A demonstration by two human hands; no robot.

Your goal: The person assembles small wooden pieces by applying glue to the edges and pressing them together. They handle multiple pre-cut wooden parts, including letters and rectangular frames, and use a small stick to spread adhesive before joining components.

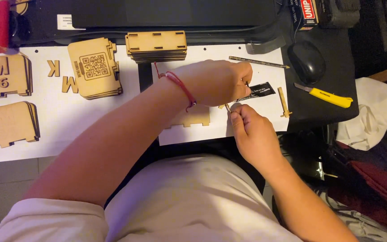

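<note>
Left hand (218, 81) pinching black sachet (260, 90), right hand (249, 130) gripping small wooden piece (226, 106).

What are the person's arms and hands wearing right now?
Both hands are bare, no gloves. The left hand has a red string bracelet at the wrist. Both forearms are uncovered; a pale short sleeve shows on the left upper arm. The right hand shows nothing worn.

A dark desk (332, 107) carries white paper sheets (68, 121); on them lie stacks of laser-cut plywood panels (156, 45), a pencil (258, 62); beside them, a black mouse (307, 61), a yellow utility knife (325, 95).
</note>
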